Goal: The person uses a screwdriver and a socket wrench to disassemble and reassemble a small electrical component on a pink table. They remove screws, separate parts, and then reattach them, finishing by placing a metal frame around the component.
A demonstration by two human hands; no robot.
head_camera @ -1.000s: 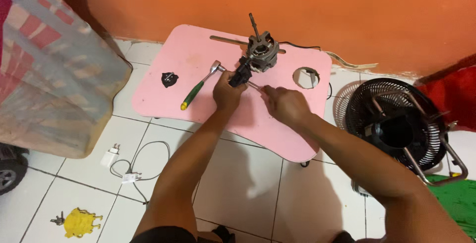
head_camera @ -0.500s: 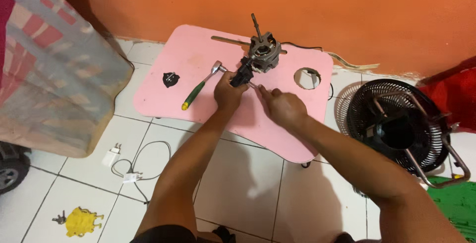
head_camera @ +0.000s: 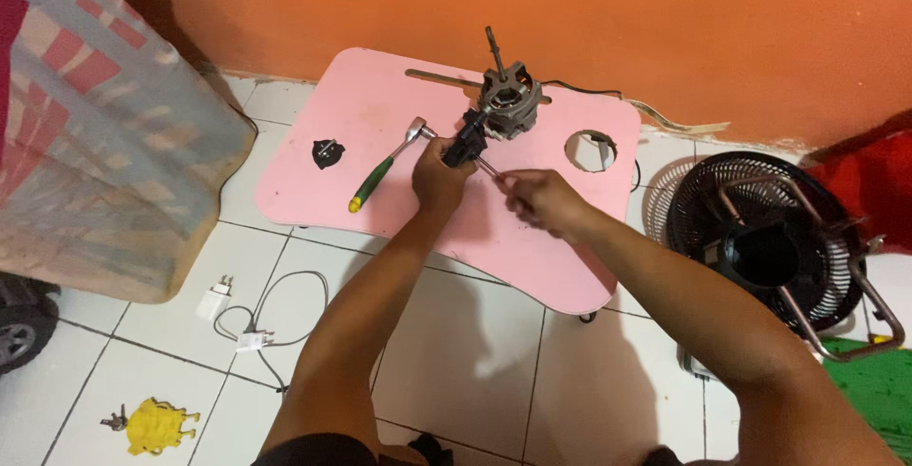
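Note:
A fan motor [head_camera: 510, 97] with an upright shaft stands near the back of a small pink table [head_camera: 380, 124]. My left hand [head_camera: 437, 177] grips the black part [head_camera: 466, 139] at the motor's front. My right hand [head_camera: 541, 202] holds a thin screwdriver [head_camera: 487, 169] whose tip points at that black part. A ratchet wrench with a green and yellow handle [head_camera: 385, 171] lies just left of my left hand.
A small black cap [head_camera: 328, 152] lies on the table's left side, and a round hole [head_camera: 590, 151] is cut in its right side. A black fan grille [head_camera: 760, 238] sits on the floor at right. A white charger and cable [head_camera: 249, 325] lie on the tiles; patterned cloth [head_camera: 104, 143] at left.
The view has shifted slightly. My right hand has moved a little down and right, drawing the screwdriver along with it. My left hand stays on the black part.

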